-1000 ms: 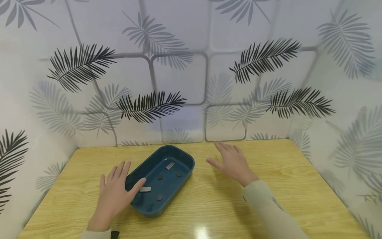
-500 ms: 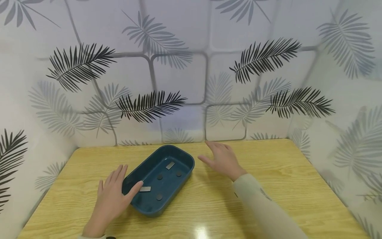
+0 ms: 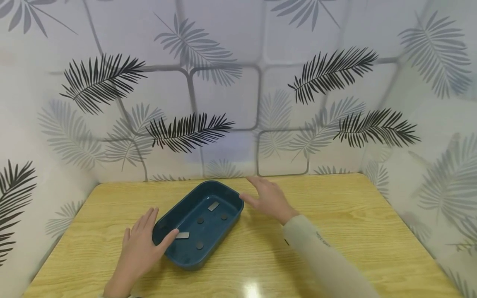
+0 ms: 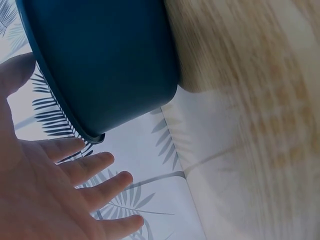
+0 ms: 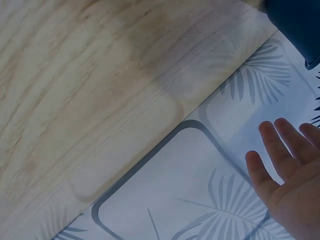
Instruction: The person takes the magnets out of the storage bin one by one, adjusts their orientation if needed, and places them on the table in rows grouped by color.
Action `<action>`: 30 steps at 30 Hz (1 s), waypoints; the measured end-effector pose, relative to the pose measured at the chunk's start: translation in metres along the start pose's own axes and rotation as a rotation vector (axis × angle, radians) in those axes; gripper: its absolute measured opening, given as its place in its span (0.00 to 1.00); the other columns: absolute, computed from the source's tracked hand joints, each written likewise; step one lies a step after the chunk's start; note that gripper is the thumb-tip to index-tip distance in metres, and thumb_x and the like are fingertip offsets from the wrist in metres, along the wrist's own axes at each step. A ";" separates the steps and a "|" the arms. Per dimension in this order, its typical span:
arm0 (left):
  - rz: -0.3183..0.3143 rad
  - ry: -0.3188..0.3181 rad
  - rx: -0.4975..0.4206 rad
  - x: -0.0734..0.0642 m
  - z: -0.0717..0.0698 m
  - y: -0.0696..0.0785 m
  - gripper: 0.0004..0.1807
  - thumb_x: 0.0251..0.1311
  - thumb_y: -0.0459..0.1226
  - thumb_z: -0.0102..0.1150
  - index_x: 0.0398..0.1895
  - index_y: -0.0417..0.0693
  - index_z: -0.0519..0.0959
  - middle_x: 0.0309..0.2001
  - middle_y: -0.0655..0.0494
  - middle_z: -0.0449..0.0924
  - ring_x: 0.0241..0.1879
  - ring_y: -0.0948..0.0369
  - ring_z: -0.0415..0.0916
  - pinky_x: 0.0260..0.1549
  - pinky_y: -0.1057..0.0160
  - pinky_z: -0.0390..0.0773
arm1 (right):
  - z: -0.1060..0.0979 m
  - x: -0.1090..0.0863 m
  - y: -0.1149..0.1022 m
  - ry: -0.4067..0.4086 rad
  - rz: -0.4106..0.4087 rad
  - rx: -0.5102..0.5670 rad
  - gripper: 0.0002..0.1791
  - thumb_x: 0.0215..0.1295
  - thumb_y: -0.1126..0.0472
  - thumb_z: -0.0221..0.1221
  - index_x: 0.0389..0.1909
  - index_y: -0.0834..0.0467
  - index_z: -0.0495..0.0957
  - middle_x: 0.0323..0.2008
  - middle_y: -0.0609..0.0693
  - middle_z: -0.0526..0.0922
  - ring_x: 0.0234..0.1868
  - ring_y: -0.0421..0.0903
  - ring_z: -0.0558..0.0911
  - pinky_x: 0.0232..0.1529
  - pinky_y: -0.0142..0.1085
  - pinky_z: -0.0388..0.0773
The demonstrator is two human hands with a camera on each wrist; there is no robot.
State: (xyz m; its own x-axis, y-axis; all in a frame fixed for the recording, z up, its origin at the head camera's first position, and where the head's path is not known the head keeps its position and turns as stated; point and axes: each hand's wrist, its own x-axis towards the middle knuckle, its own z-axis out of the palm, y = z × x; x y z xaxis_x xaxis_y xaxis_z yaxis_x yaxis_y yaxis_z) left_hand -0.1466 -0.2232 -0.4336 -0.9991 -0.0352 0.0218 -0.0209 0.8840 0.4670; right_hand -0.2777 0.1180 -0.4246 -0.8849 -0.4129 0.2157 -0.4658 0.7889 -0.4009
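A dark blue rectangular bin (image 3: 185, 260) with rounded corners lies slantwise on the wooden table. Inside it, three dark round discs (image 3: 199, 245) and two pale rectangular pieces (image 3: 182, 235) lie flat on the floor. My left hand (image 3: 138, 250) is at the bin's near left end, thumb over the rim and fingers spread straight along the outside. In the left wrist view the fingers (image 4: 102, 195) fan out beside the bin's wall (image 4: 110, 65). At the far right corner, my right hand (image 3: 271, 201) has its fingers extended, thumb tip right by the rim.
The wood-grain table (image 3: 328, 231) runs back to a wall (image 3: 231, 99) covered in leaf-pattern paper, which also rises on the left and right. A bright light reflection (image 3: 251, 289) shows at the table's front.
My right hand has moved left, up to the bin's far right corner. My left hand has drawn back slightly to the left and down, its thumb now nearer the rim. The bin stays put.
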 end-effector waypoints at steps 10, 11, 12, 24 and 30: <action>0.023 -0.003 -0.011 -0.003 0.004 -0.003 0.55 0.68 0.64 0.56 0.81 0.33 0.50 0.79 0.30 0.54 0.75 0.29 0.56 0.69 0.20 0.52 | 0.014 0.003 -0.008 -0.049 0.002 0.087 0.34 0.74 0.47 0.60 0.75 0.59 0.67 0.73 0.57 0.74 0.71 0.58 0.76 0.72 0.54 0.74; 0.023 -0.004 -0.013 -0.003 0.004 -0.003 0.55 0.68 0.64 0.56 0.81 0.32 0.50 0.79 0.30 0.54 0.75 0.29 0.56 0.69 0.20 0.52 | 0.016 0.003 -0.009 -0.054 0.008 0.094 0.34 0.75 0.47 0.60 0.75 0.58 0.67 0.73 0.56 0.74 0.71 0.57 0.76 0.71 0.54 0.74; 0.023 -0.003 -0.013 -0.004 0.005 -0.004 0.55 0.68 0.63 0.56 0.80 0.32 0.50 0.79 0.29 0.54 0.75 0.29 0.56 0.69 0.21 0.52 | 0.018 0.004 -0.010 -0.055 0.009 0.100 0.34 0.75 0.47 0.59 0.75 0.58 0.68 0.72 0.56 0.75 0.70 0.57 0.77 0.70 0.54 0.75; 0.066 0.029 -0.008 -0.008 0.011 -0.012 0.50 0.69 0.58 0.59 0.77 0.27 0.56 0.75 0.26 0.61 0.72 0.29 0.63 0.67 0.25 0.62 | 0.035 0.007 -0.015 -0.038 0.024 0.188 0.27 0.75 0.56 0.60 0.72 0.58 0.72 0.68 0.55 0.80 0.63 0.55 0.83 0.64 0.53 0.80; 0.052 -0.012 -0.055 -0.007 0.012 -0.017 0.46 0.70 0.51 0.60 0.77 0.28 0.57 0.75 0.27 0.62 0.72 0.29 0.63 0.68 0.27 0.65 | 0.036 0.007 -0.019 -0.033 0.003 0.181 0.24 0.75 0.62 0.58 0.70 0.58 0.75 0.67 0.57 0.80 0.63 0.56 0.83 0.61 0.53 0.82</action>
State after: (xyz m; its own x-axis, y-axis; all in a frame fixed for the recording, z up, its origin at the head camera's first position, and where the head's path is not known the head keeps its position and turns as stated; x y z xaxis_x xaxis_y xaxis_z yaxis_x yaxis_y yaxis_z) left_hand -0.1398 -0.2321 -0.4526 -0.9992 0.0158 0.0371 0.0326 0.8577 0.5131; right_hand -0.2747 0.0838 -0.4471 -0.8845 -0.4278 0.1863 -0.4539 0.6967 -0.5555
